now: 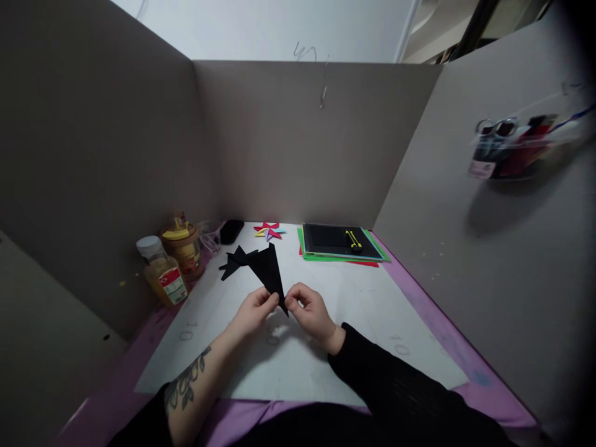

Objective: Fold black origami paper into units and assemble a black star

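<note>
Between my hands, above the white sheet (298,372), is a folded piece of black paper (267,267), wide at the top and narrowing to a point below. My left hand (255,308) pinches its lower part between thumb and fingers. Closed in a pinch, my right hand (311,308) grips the paper's right edge near the lower tip. Just behind and to the left lies another folded black paper piece (236,262) with several points. Farther back rests a multicoloured folded paper star (270,231).
At the back right, a stack of coloured paper (326,241) carries a yellow-and-black cutter (354,241). A glue bottle (165,273), a brown jar (183,248), a clear cup (209,236) and a black phone (231,231) line the left. Grey panels (316,143) enclose the table; a holder with scissors (496,133) hangs right.
</note>
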`<state>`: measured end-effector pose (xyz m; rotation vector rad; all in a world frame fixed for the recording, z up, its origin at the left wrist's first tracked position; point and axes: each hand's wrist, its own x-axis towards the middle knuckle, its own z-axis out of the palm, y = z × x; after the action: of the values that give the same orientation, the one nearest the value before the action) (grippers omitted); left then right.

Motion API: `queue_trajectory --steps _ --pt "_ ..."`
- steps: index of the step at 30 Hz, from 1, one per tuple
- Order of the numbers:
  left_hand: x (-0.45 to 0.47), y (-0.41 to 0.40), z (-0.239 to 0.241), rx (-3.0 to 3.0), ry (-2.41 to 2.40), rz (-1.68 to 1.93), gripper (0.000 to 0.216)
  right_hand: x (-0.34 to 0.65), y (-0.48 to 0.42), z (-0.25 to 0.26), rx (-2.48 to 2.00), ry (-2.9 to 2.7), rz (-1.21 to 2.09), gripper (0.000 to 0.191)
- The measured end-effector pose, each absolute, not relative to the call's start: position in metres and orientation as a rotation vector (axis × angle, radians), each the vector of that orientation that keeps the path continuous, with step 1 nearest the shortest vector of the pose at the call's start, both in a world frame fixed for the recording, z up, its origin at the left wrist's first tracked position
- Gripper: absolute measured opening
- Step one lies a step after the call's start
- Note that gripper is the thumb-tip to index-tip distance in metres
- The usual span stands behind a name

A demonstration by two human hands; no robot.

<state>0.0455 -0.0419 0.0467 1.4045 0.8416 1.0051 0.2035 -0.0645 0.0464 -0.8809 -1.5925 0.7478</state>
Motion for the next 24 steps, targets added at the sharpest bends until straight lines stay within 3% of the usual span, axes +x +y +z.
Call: queue_trajectory --steps 6,24 --pt "0.052 -0.0498 0.046 1.246 0.749 0.883 0.039 0.2021 -0.0662 0.0459 -0.855 -1.475 0.984 0.018" --pt "0.0503 -0.0512 0.051 1.293 0.776 0.962 0.031 0.2027 -0.063 0.0458 -0.875 -1.362 1.014 0.024"
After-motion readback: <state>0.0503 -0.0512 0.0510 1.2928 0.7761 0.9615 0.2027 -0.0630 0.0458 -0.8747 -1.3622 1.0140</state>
